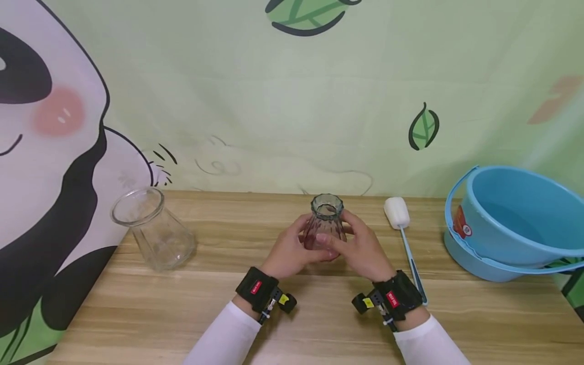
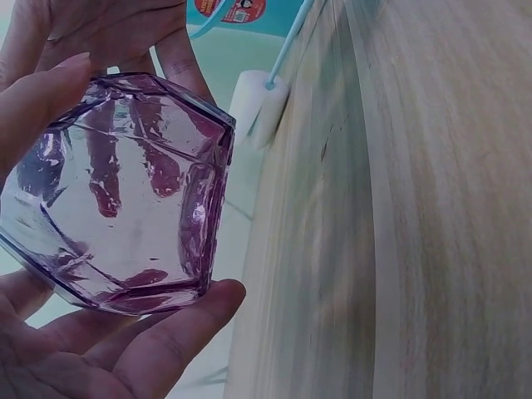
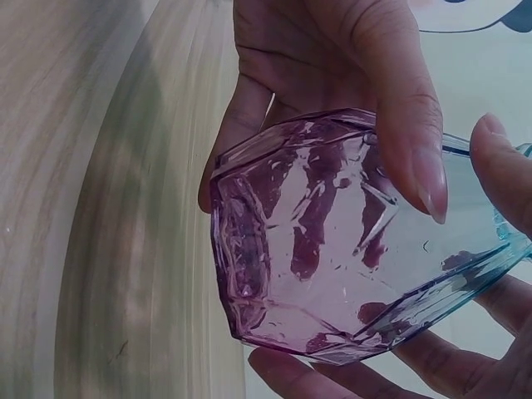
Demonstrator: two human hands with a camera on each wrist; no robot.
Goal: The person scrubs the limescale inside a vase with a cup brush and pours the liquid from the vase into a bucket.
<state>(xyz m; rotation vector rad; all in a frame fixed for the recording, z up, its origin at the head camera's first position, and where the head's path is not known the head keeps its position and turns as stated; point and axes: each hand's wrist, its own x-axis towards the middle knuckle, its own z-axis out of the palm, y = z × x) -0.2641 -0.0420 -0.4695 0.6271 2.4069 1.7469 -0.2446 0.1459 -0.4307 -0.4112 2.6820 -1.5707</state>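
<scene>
Both hands hold a small faceted glass vase [image 1: 326, 223] between them, mouth up, close over the wooden table [image 1: 219, 324]. Its glass is purple toward the base and bluish-grey at the scalloped neck. My left hand [image 1: 286, 251] grips it from the left side, and my right hand [image 1: 367, 251] from the right with the thumb across the front. Seen from the left wrist, fingers show through the vase's purple wall [image 2: 133, 183]. The right wrist view has the thumbs along the near side of the glass [image 3: 332, 241] and fingertips curled under its lower edge.
At the left stands a larger clear glass jar [image 1: 166, 243] with a wide rim. Right of the hands lies a brush with a white sponge head [image 1: 397, 212] and blue handle. A light blue bucket [image 1: 497, 228] stands at the far right. Behind the table hangs a printed green backdrop [image 1: 274, 111].
</scene>
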